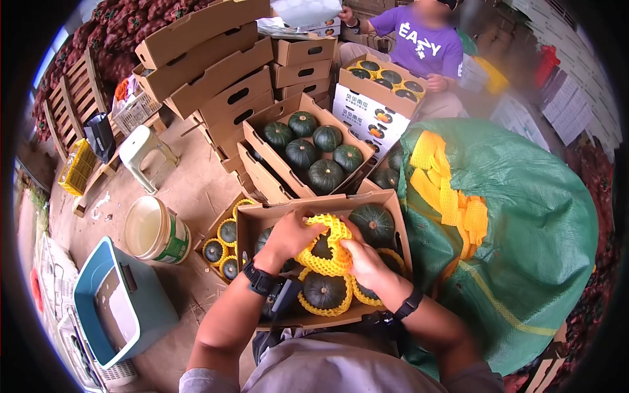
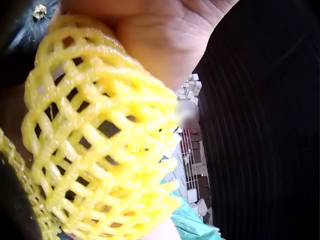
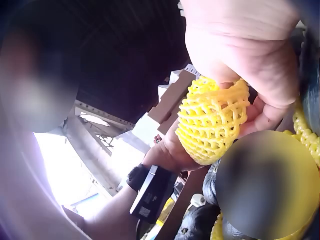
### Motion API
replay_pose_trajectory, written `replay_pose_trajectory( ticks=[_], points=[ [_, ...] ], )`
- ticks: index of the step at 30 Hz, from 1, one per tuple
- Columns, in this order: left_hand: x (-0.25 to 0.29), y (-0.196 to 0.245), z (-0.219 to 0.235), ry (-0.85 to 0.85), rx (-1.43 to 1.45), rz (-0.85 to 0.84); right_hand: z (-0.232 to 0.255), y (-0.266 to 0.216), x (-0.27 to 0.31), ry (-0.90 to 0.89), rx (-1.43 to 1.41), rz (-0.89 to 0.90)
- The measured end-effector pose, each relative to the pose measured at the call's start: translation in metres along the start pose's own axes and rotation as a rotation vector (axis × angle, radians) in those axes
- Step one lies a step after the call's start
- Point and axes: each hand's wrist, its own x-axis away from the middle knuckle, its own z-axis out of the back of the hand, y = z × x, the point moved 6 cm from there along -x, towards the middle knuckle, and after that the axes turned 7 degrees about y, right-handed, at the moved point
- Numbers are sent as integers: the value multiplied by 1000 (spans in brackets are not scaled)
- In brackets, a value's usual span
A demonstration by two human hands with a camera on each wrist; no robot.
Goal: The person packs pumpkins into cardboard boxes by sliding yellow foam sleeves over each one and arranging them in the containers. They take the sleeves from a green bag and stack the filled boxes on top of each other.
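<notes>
Both hands hold a yellow foam net sleeve [image 1: 331, 263] above an open cardboard box [image 1: 403, 229]. The left hand [image 1: 288, 237] grips its upper left side, and the right hand [image 1: 368, 263] pinches its right side with the thumb on top. Dark green shows through the sleeve's opening in the head view. Up close, the mesh [image 2: 100, 125] fills much of the left wrist view, while in the right wrist view the sleeve [image 3: 212, 120] tapers downward between the hands. Below, the box holds a bare dark green squash [image 1: 372, 224] and a squash in a yellow net [image 1: 324, 290].
Beyond it stands a box of bare squashes [image 1: 303, 154]; netted squashes [image 1: 214, 251] sit at left. More net sleeves [image 1: 432, 170] lie on a green sack [image 1: 524, 196] at right. A bucket [image 1: 147, 229] and blue bin [image 1: 151, 301] stand left. A person [image 1: 426, 42] sits behind.
</notes>
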Motion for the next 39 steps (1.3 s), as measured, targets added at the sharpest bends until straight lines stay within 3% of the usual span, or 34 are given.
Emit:
replay_pose_trajectory(
  ticks=[1, 2, 3, 5, 6, 8, 10, 12, 13, 14, 15, 16, 17, 19, 20, 21, 22, 24, 27, 29, 30, 33, 34, 37, 38, 39],
  points=[
    [12, -5, 1, -38, 70, -24, 1, -5, 8, -65, 141, 287],
    [17, -24, -17, -28, 424, -233, -7, -27, 24, 11, 358, 504],
    [37, -7, -21, -228, 874, -156, -7, -36, 34, 66, 457, 476],
    [50, -13, -25, -225, 1039, -7, -2, -51, 44, 179, 649, 421],
    [52, -19, -29, -231, 1098, 57, 1, -48, 46, 270, 556, 385],
    [56, -30, -35, -235, 1214, 180, 8, -28, 38, 229, 250, 283],
    [59, -14, -28, -192, 1326, 76, 1, -15, 35, 152, -96, 143],
    [68, 1, -22, -107, 1439, 25, -14, -12, 40, 67, -412, -177],
    [68, -4, -26, -58, 1349, -5, -26, -15, 49, 24, -570, -339],
    [67, -7, -29, -82, 1154, 19, -23, -32, 57, 113, -548, -158],
    [66, -12, -31, -107, 960, 43, -21, -53, 58, -24, -347, 192],
    [63, -14, -37, -310, 889, 21, -7, -62, 57, -61, -194, 456],
    [67, -9, -40, -293, 1066, 50, 0, -68, 59, -99, -35, 718],
    [81, 30, -4, 82, 810, -141, -4, -64, 49, 239, 172, 604],
    [80, 26, -4, 125, 882, -107, -15, -55, 49, 125, 9, 323],
    [79, 18, -7, 165, 952, -72, -25, -48, 52, -9, -83, 198],
    [79, 9, -11, 202, 1022, -33, -26, -48, 54, 9, -52, 254],
    [77, -6, -23, 176, 1006, -19, -24, -44, 58, 61, 20, 359],
    [83, -12, -27, 141, 1068, -54, -23, -43, 58, 34, 11, 345],
    [87, -9, -25, 81, 1148, -172, -27, -45, 58, -73, -183, 230],
    [90, -13, -34, -26, 1318, -71, -29, -45, 58, -125, -283, 173],
    [109, -19, -60, -345, 1810, 252, -29, -51, 53, -180, 334, 421],
    [109, -14, -57, -420, 1903, 221, -29, -59, 54, -98, 856, 675],
    [96, -9, -52, -307, 1410, 174, -44, -68, 80, -192, 1085, 711],
    [97, 3, -49, -226, 1212, 162, -41, -60, 80, -250, 929, 654],
    [96, 9, -48, -296, 962, 94, -27, -63, 74, -253, 876, 584]
  ],
)
